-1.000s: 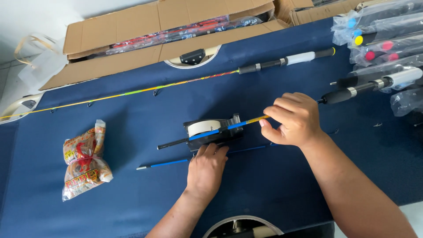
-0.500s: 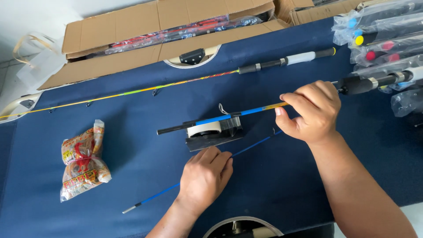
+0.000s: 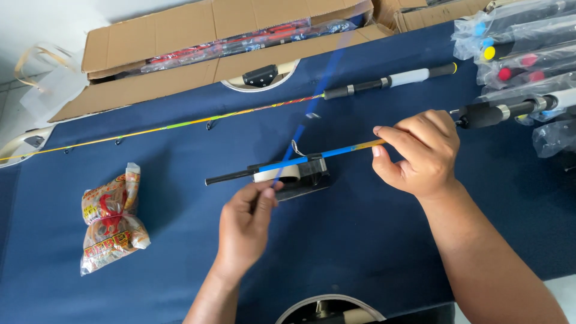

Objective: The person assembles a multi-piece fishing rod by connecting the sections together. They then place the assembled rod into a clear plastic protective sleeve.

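Note:
My right hand (image 3: 420, 153) grips a blue and yellow fishing rod section (image 3: 324, 154) near its black handle (image 3: 498, 112). The section lies level across a small black and cream stand (image 3: 294, 175) on the dark blue table (image 3: 360, 240). Its black end sticks out to the left. My left hand (image 3: 246, 219) pinches the lower end of a thin blue rod tip section (image 3: 315, 102). That thin piece is lifted off the cloth and slants up and away toward the boxes, blurred by motion.
A long multicoloured rod (image 3: 180, 124) with a white and black handle (image 3: 396, 80) lies across the table behind. Cardboard boxes (image 3: 180, 36) with wrapped rods stand at the back, and bagged rods (image 3: 522, 48) lie at the right. An orange packet (image 3: 111, 219) lies at the left.
My left hand has picked the thin blue section up off the cloth and swung it upward. My right hand has slid the thicker section slightly to the right.

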